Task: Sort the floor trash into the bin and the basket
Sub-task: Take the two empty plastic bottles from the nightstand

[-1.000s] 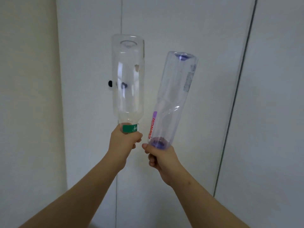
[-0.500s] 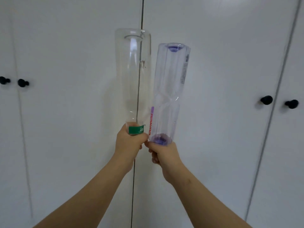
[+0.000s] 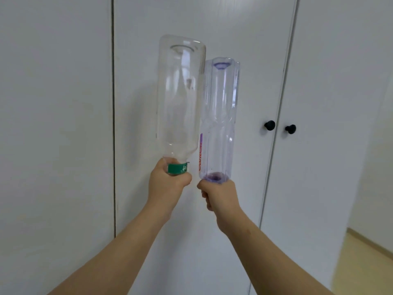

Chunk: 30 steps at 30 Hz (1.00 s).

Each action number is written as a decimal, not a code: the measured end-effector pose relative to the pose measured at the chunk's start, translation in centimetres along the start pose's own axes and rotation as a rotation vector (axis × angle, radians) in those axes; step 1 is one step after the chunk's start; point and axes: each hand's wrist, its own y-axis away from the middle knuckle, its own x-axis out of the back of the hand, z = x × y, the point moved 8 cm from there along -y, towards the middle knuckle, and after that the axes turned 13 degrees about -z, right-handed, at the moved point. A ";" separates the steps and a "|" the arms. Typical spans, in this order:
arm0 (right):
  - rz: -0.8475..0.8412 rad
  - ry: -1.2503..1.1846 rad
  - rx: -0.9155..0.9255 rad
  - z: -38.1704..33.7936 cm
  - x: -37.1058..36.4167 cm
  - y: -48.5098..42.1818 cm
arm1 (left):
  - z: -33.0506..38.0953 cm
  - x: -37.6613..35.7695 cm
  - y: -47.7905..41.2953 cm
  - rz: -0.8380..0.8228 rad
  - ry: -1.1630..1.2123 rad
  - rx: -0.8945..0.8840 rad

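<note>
Two empty plastic bottles are held upside down in front of me, bottoms up. My left hand [image 3: 168,186] grips the neck of the clear bottle [image 3: 179,99], which has a green band at the neck. My right hand [image 3: 217,195] grips the neck of the purple-tinted bottle [image 3: 220,118], which carries a strip of red lettering. The two bottles stand nearly side by side, touching or almost touching. No bin or basket is in view.
White cabinet doors [image 3: 63,124] fill the view right behind the bottles. Two black knobs [image 3: 279,127] sit to the right. A strip of pale yellow floor [image 3: 365,265] shows at the lower right, beside a white wall corner.
The view has swung to the right: the black knobs shifted left and a floor strip appeared. The purple-tinted bottle has straightened from its tilt and now stands close against the clear one.
</note>
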 end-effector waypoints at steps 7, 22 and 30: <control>0.182 0.031 -0.068 1.6 3.9 0.9 | -1.6 -4.5 -1.1 -0.149 0.042 0.033; 0.684 0.049 -0.089 0.6 27.8 13.4 | 0.6 -30.1 4.3 -0.617 0.165 0.079; 0.850 0.114 -0.064 -0.1 42.2 21.3 | 1.5 -45.1 9.9 -0.743 0.361 0.232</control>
